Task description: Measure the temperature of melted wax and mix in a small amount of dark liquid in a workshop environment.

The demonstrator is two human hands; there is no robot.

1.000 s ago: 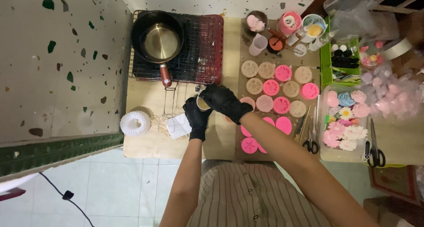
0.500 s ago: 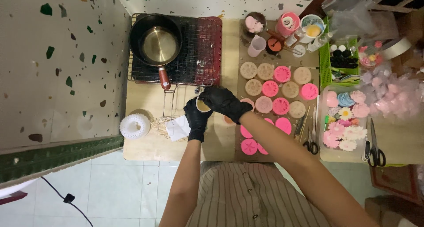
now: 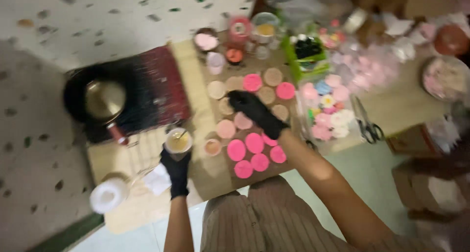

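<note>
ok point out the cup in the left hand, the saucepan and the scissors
cup [image 3: 178, 141], head view, on its yellowish contents
saucepan [image 3: 104, 100], head view, on its shiny inner base
scissors [image 3: 368, 126], head view, near the handles

I see bare tabletop [image 3: 200, 93] running far between the saucepan [image 3: 100, 101] at left and the crowded round moulds [image 3: 254, 143] at right; a small cup [image 3: 212, 147] and white roll [image 3: 108, 195] block the near edge.
</note>
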